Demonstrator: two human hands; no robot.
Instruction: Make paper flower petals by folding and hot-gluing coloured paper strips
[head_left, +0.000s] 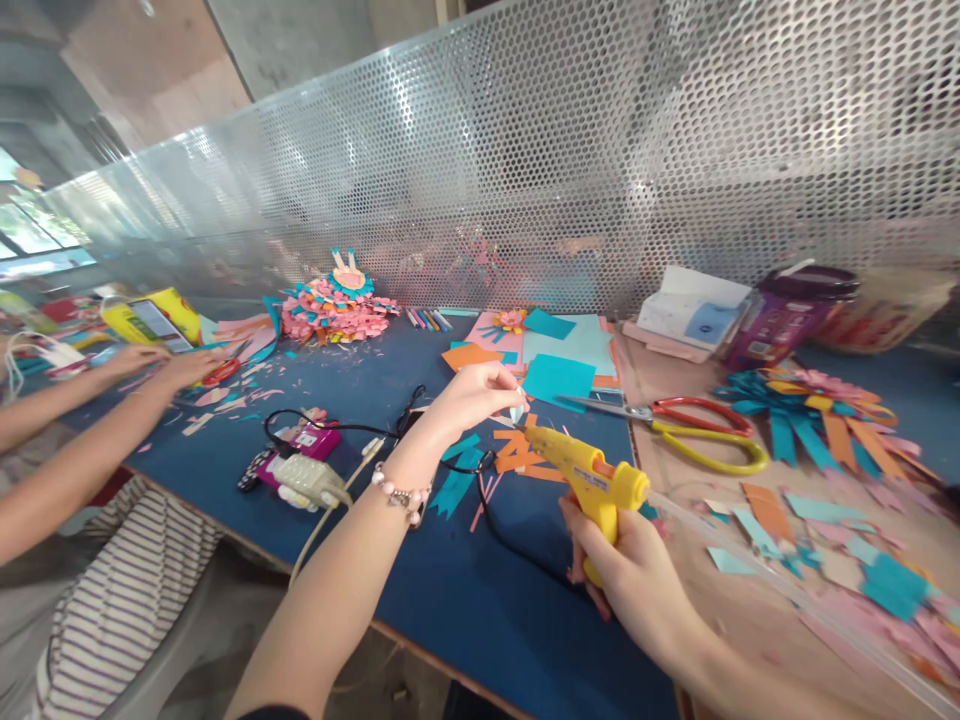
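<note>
My right hand (626, 565) grips a yellow hot glue gun (577, 460) by its handle, with a clear glue stick (720, 525) trailing out of the back. The nozzle points left, close to the fingertips of my left hand (487, 395). That hand is closed in a pinch on a small pale paper piece (517, 411). Whether the nozzle touches the piece, I cannot tell. Orange paper strips (521, 455) lie beneath my hands, with teal strips (457, 475) to their left. Behind them are a teal paper sheet (559, 378) and scissors (697, 425) with red and yellow handles.
A power strip with plugs (307, 475) and black cables lie left of my arm. Farther left, a co-worker's hands (180, 370) rest near red scissors (221, 372). A pink paper craft (337, 305) stands by the perforated metal screen (487, 170). Paper scraps (832, 550) cover the right side.
</note>
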